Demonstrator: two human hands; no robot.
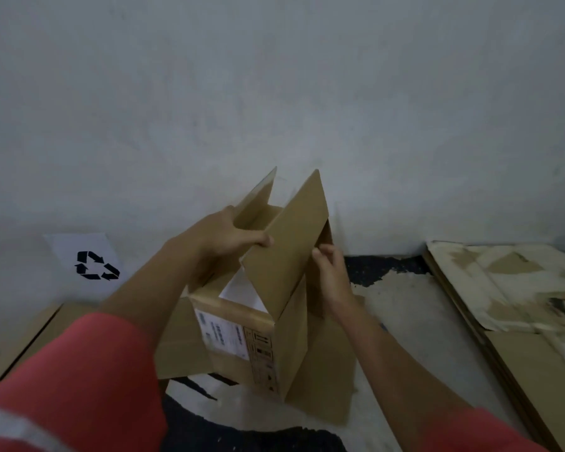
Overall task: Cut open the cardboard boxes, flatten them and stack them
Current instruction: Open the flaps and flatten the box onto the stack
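A brown cardboard box (287, 337) stands upright on the floor in front of me, a white label and printed symbols on its near side. Its top flaps are raised and something white shows inside. My left hand (229, 236) reaches over the opening and grips the top edge of the near flap. On the right, my right hand (331, 275) holds that flap's right edge with thumb and fingers. A second flap stands up behind. Flattened cardboard (183, 347) lies under and behind the box.
A stack of flattened, stained cardboard sheets (509, 308) lies on the floor at the right. A white sheet with a black recycling symbol (95, 265) leans on the grey wall at the left. More flat cardboard (30, 340) lies at the far left. The floor is dark with pale patches.
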